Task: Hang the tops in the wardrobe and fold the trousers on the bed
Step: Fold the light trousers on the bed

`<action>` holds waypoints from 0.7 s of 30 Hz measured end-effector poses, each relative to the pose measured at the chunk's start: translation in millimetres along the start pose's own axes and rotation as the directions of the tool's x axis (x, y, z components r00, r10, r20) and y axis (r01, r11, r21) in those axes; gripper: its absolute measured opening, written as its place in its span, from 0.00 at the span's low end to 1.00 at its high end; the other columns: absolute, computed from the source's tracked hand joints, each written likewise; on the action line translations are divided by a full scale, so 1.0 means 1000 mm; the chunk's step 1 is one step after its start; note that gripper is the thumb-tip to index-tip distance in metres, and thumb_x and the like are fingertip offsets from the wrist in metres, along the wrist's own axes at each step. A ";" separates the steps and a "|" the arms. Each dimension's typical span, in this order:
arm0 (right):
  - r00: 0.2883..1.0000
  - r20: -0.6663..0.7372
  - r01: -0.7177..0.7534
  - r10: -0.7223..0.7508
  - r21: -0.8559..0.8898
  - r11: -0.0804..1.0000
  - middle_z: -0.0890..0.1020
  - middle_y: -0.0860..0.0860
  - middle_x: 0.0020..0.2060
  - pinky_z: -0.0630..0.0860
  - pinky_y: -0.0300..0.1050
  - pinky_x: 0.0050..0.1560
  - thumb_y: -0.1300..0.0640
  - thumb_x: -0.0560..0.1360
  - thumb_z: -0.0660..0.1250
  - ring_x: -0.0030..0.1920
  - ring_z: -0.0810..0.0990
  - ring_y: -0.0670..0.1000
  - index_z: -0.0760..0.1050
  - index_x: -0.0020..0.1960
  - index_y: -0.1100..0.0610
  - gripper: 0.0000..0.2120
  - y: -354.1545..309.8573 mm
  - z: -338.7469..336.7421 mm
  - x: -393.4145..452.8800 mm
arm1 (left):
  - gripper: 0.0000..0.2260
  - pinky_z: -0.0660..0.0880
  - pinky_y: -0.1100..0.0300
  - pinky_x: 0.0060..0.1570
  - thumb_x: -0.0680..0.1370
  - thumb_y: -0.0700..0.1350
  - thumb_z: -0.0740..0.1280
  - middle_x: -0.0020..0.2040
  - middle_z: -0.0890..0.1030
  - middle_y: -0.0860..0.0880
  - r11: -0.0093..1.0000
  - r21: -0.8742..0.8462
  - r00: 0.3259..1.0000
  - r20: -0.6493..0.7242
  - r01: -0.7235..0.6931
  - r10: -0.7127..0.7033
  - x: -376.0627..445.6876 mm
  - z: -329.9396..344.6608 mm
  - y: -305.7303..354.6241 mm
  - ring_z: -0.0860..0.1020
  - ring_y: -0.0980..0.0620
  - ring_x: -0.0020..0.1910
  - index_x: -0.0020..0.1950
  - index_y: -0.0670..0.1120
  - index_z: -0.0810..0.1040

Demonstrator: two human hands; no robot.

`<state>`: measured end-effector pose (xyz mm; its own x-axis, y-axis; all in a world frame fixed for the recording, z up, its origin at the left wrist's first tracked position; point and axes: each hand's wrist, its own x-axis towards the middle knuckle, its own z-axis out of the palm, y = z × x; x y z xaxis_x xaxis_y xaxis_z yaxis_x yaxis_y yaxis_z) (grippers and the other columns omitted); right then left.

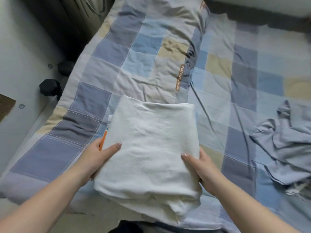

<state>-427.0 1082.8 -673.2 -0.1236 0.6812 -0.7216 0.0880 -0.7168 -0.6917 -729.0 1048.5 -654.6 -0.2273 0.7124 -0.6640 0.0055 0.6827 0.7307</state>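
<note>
Folded white trousers [148, 148] on bed [235, 81]

We cannot see the fingers of the left hand [99, 158] and the right hand [204, 169]; they go under the folded white trousers [149, 148]. The blue garment [286, 148] is cut by the right edge. The orange label [179, 77] is unreadable.

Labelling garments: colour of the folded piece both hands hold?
White folded garment, plain, with an orange strip at its left edge; head view.

Folded white trousers [148, 148]: matt knit cloth. Patchwork quilt [104, 68]: soft, creased, stitched cotton-like cloth.
</note>
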 end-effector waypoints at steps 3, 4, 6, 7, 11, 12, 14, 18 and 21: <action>1.000 0.001 0.026 -0.026 -0.026 0.999 0.85 0.45 0.46 0.78 0.41 0.40 0.58 0.73 0.70 0.46 0.84 0.47 0.74 0.58 0.46 0.15 -0.021 -0.042 -0.064 | 0.41 0.78 0.48 0.52 0.49 0.67 0.79 0.51 0.85 0.51 0.999 -0.011 0.999 0.028 -0.036 0.036 -0.064 0.033 0.022 0.83 0.49 0.50 0.57 0.50 0.79; 0.999 0.000 0.040 -0.040 -0.027 0.999 0.85 0.44 0.46 0.78 0.42 0.42 0.59 0.74 0.69 0.45 0.84 0.47 0.74 0.57 0.46 0.14 -0.028 -0.057 -0.087 | 0.42 0.78 0.49 0.52 0.48 0.68 0.79 0.52 0.85 0.51 0.999 -0.030 0.998 0.042 -0.039 0.040 -0.087 0.043 0.030 0.83 0.49 0.50 0.57 0.51 0.79; 0.998 -0.016 0.054 -0.054 -0.017 0.998 0.85 0.45 0.45 0.78 0.44 0.43 0.60 0.75 0.68 0.45 0.84 0.48 0.74 0.56 0.46 0.13 -0.039 -0.080 -0.129 | 0.42 0.77 0.50 0.52 0.47 0.68 0.79 0.52 0.85 0.53 0.997 -0.056 0.996 0.073 -0.052 0.057 -0.126 0.060 0.047 0.83 0.50 0.51 0.57 0.53 0.79; 0.998 -0.027 0.058 -0.059 -0.016 0.998 0.85 0.46 0.46 0.78 0.44 0.43 0.59 0.74 0.70 0.46 0.84 0.49 0.74 0.56 0.46 0.14 -0.045 -0.089 -0.150 | 0.42 0.77 0.50 0.53 0.47 0.68 0.79 0.52 0.84 0.53 0.996 -0.063 0.994 0.088 -0.065 0.071 -0.144 0.068 0.056 0.83 0.50 0.51 0.57 0.53 0.78; 0.991 -0.098 0.097 -0.095 0.011 0.995 0.85 0.50 0.48 0.80 0.49 0.45 0.57 0.68 0.72 0.47 0.84 0.53 0.74 0.58 0.50 0.19 -0.063 -0.121 -0.223 | 0.44 0.78 0.53 0.47 0.44 0.68 0.79 0.51 0.85 0.52 0.989 -0.088 0.982 0.137 -0.119 0.131 -0.207 0.093 0.088 0.84 0.50 0.49 0.56 0.51 0.78; 0.988 -0.112 0.109 -0.107 0.007 0.994 0.85 0.51 0.48 0.80 0.51 0.46 0.60 0.71 0.71 0.48 0.84 0.54 0.74 0.58 0.51 0.17 -0.067 -0.128 -0.240 | 0.45 0.79 0.56 0.44 0.44 0.68 0.79 0.50 0.85 0.51 0.988 -0.082 0.977 0.153 -0.134 0.145 -0.221 0.099 0.095 0.84 0.50 0.48 0.56 0.50 0.79; 0.981 -0.146 0.131 -0.128 0.011 0.991 0.84 0.52 0.50 0.80 0.52 0.49 0.61 0.74 0.68 0.50 0.83 0.55 0.74 0.59 0.52 0.14 -0.072 -0.143 -0.277 | 0.45 0.79 0.61 0.37 0.43 0.68 0.78 0.48 0.85 0.50 0.981 -0.078 0.961 0.199 -0.177 0.189 -0.250 0.111 0.109 0.84 0.51 0.45 0.55 0.49 0.79; 0.942 -0.265 0.223 -0.205 0.039 0.974 0.83 0.52 0.50 0.80 0.50 0.50 0.62 0.75 0.67 0.49 0.83 0.53 0.74 0.56 0.52 0.11 -0.075 -0.153 -0.340 | 0.31 0.78 0.63 0.34 0.57 0.62 0.78 0.48 0.85 0.48 0.975 -0.050 0.923 0.316 -0.217 0.222 -0.284 0.125 0.135 0.84 0.50 0.44 0.55 0.47 0.80; 0.902 -0.371 0.267 -0.221 0.075 0.961 0.82 0.50 0.52 0.79 0.48 0.50 0.61 0.76 0.66 0.51 0.82 0.51 0.73 0.56 0.49 0.12 -0.063 -0.148 -0.387 | 0.30 0.79 0.57 0.42 0.59 0.60 0.77 0.49 0.85 0.49 0.969 0.014 0.876 0.431 -0.247 0.217 -0.297 0.126 0.145 0.84 0.48 0.47 0.57 0.48 0.79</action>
<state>-237.9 886.1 -354.6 0.2358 0.8283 -0.5083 -0.0230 -0.5181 -0.8550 -537.8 956.6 -371.6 0.2220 0.8419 -0.4918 0.0755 0.4881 0.8695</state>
